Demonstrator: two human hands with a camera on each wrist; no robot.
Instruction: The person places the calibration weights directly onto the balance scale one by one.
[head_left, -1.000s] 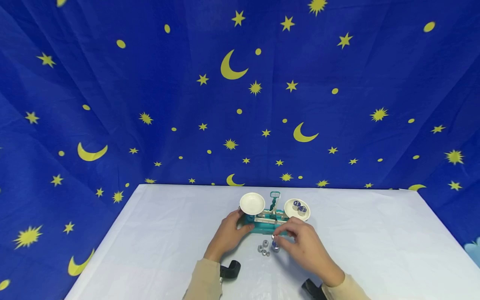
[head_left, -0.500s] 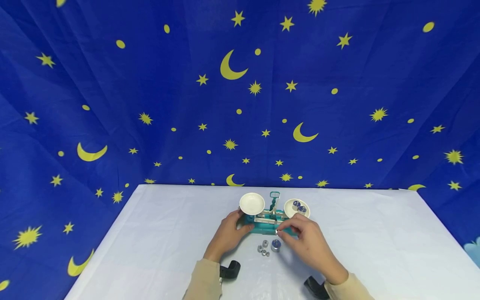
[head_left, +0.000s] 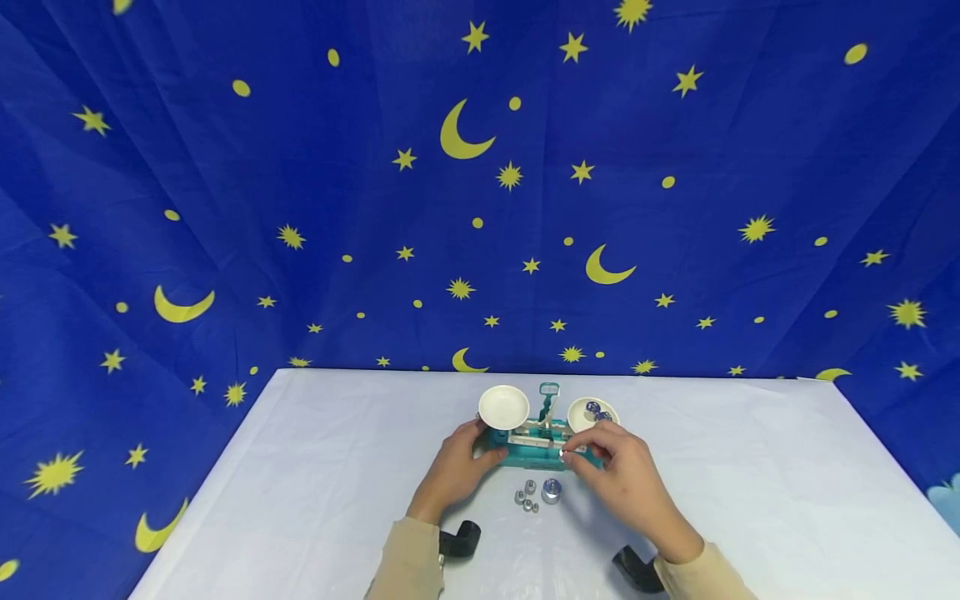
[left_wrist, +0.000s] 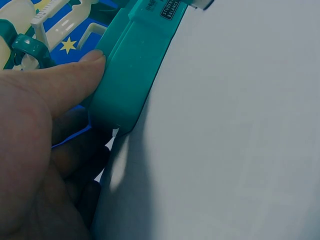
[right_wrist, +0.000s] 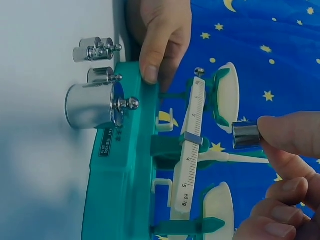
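A teal balance (head_left: 528,457) stands on a white-covered table (head_left: 300,500), a blue curtain (head_left: 337,192) printed with yellow stars and moons behind it. With the balance as the clock's centre, the left hand (head_left: 455,467) is at eight o'clock, gripping the nine-o'clock end of the base (left_wrist: 125,75) between thumb and fingers. The right hand (head_left: 618,479), at four o'clock, is closed in a pinch — a small silver weight (right_wrist: 245,135) sits between thumb and forefinger, raised off the table in front of the balance. One white pan (head_left: 504,407) sits at ten o'clock; the other pan (head_left: 579,417), at two o'clock, bears two weights (head_left: 592,408). Near six o'clock, on the table, stand a large weight (head_left: 551,491) and — at nine o'clock from it — four smaller weights (head_left: 528,505)
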